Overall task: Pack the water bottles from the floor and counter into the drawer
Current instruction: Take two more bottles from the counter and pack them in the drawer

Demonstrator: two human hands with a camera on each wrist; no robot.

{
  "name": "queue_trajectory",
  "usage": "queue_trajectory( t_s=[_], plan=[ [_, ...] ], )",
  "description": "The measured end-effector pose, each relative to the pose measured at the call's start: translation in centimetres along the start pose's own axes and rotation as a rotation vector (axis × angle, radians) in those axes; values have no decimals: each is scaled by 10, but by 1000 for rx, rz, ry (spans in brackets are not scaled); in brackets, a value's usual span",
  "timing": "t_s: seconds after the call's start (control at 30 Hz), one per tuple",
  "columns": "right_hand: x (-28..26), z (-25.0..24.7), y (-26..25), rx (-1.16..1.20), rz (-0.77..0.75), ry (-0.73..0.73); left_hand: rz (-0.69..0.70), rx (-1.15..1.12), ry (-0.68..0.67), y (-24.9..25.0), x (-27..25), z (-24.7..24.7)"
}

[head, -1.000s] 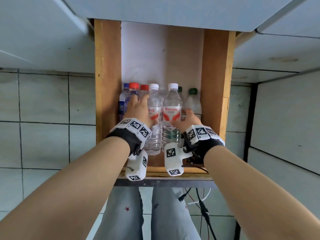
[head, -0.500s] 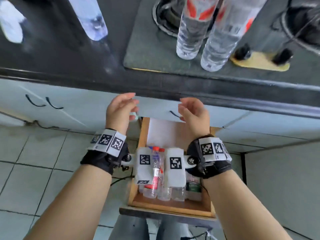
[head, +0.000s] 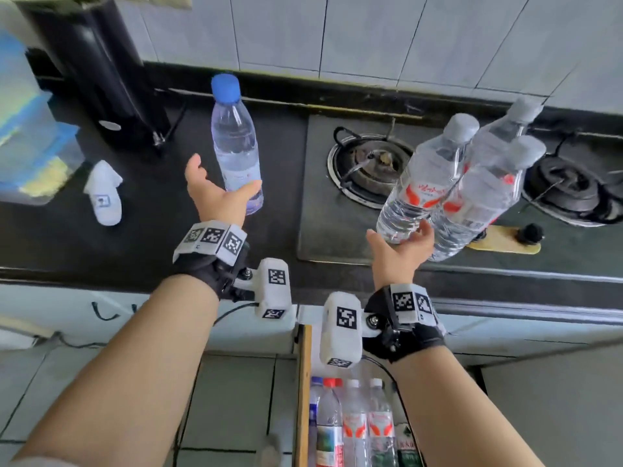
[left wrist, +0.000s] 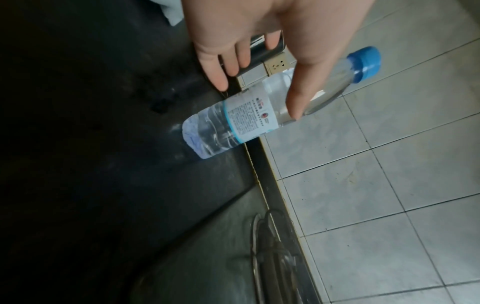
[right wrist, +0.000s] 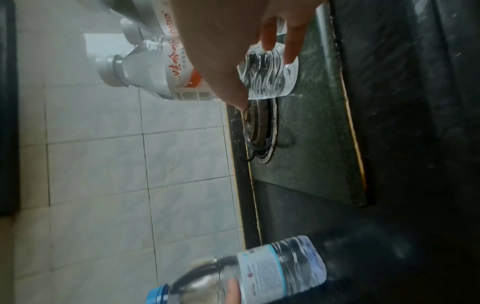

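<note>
A clear bottle with a blue cap (head: pixel 236 146) stands on the black counter (head: pixel 151 230). My left hand (head: pixel 219 190) is spread around its lower part, thumb in front of the bottle (left wrist: pixel 233 121), fingers straight. Three white-capped bottles with red labels stand together on the stove top (head: pixel 337 237). My right hand (head: pixel 401 244) reaches the base of the nearest one (head: pixel 421 183), its fingers straight beside the ribbed bottom (right wrist: pixel 267 76). Neither hand has closed. Below, the open wooden drawer (head: pixel 302 399) holds several bottles (head: pixel 354 429) lying side by side.
A black appliance (head: pixel 101 79) and a blue and white container (head: pixel 30 129) stand at the counter's back left. A small white tagged object (head: pixel 104 193) lies left of my left hand. Two gas burners (head: pixel 367 163) (head: pixel 566 193) flank the three bottles.
Both hands left the bottles in the drawer, rose empty past the counter edge and now reach the bottles on the counter. My view lifted from the drawer to the counter.
</note>
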State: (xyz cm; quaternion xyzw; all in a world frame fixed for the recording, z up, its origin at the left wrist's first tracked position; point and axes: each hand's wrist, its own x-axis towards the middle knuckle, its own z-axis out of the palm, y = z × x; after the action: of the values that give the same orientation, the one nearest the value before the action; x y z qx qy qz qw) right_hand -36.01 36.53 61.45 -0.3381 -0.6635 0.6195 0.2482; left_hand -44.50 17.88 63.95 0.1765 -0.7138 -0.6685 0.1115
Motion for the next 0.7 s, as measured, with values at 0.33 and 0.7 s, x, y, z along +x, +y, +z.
queue_trajectory(
  t_s=[0.33, 0.7],
  plan=[
    [39, 5, -16, -156, 91, 74, 19, 67, -99, 7, 43, 23],
    [46, 16, -42, -137, 187, 38, 101, -86, -339, 10, -34, 31]
  ],
)
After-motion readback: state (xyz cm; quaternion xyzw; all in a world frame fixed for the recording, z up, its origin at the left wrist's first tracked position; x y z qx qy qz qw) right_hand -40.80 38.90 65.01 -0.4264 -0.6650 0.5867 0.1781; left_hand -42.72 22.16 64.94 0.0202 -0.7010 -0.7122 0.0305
